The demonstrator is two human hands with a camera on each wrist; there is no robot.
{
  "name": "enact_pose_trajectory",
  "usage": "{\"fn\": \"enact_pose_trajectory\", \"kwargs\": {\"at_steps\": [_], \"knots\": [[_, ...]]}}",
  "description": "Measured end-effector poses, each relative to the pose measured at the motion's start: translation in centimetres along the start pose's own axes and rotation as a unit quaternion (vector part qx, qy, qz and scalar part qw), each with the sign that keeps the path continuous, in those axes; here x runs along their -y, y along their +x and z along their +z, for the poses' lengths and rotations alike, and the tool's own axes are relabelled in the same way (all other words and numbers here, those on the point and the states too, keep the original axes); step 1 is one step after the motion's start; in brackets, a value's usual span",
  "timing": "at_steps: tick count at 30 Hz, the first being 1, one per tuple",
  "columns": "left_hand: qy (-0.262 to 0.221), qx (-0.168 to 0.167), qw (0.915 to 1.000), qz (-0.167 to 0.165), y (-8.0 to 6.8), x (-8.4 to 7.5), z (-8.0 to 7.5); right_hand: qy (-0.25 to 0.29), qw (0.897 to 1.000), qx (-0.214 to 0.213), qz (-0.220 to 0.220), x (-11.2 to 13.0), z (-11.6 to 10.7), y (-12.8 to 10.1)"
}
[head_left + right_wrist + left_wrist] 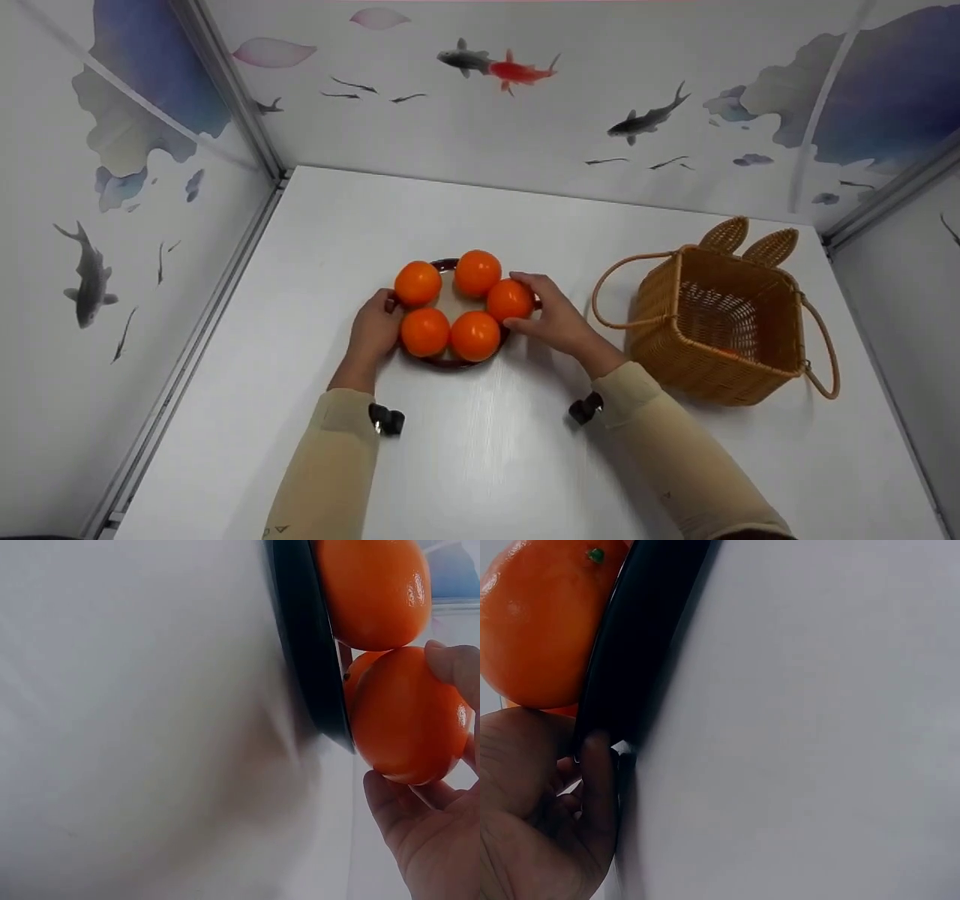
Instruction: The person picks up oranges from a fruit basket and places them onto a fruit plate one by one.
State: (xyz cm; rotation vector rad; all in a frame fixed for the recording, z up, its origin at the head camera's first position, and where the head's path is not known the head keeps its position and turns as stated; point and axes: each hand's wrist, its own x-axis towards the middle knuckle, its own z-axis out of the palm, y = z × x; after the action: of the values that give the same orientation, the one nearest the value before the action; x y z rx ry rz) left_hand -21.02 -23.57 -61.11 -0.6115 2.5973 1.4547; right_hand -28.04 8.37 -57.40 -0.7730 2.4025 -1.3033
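Note:
Several bright oranges (425,332) stand in a ring on a dark-rimmed round plate (459,364), its pale middle showing between them. At the plate's left side, my left hand (376,324) holds the rim. The left wrist view shows its fingers at the dark outer edge (641,637), beside an orange (544,622) with a green stem spot. On the right side of the plate, my right hand (553,315) grips the rightmost orange (510,301). Seen from the right wrist, thumb and fingers (390,802) curl round that orange, which sits against the plate's edge.
A wicker basket (660,330) with two ear shapes and looped handles stands right of the plate, a bit of orange-red low inside it. The white table (300,247) meets panels (360,142) printed with fish at the back and sides.

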Motion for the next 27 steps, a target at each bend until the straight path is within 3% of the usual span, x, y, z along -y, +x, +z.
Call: {"fn": "enact_pose_trajectory", "kwargs": {"at_steps": [10,18,27], "knots": [[0.003,0.024,0.9994,-0.026,0.1,-1.2,-1.1,-0.014,1.000,0.024,0.003,0.7,-0.5,0.5],[-0.006,0.088,0.9931,-0.077,0.8,-2.7,-2.5,-0.043,0.998,0.036,0.008,1.2,-0.5,0.9],[-0.024,0.117,0.9893,-0.084,1.3,-2.5,-3.1,-0.059,0.997,0.051,0.013,1.4,-0.1,1.4]]}}
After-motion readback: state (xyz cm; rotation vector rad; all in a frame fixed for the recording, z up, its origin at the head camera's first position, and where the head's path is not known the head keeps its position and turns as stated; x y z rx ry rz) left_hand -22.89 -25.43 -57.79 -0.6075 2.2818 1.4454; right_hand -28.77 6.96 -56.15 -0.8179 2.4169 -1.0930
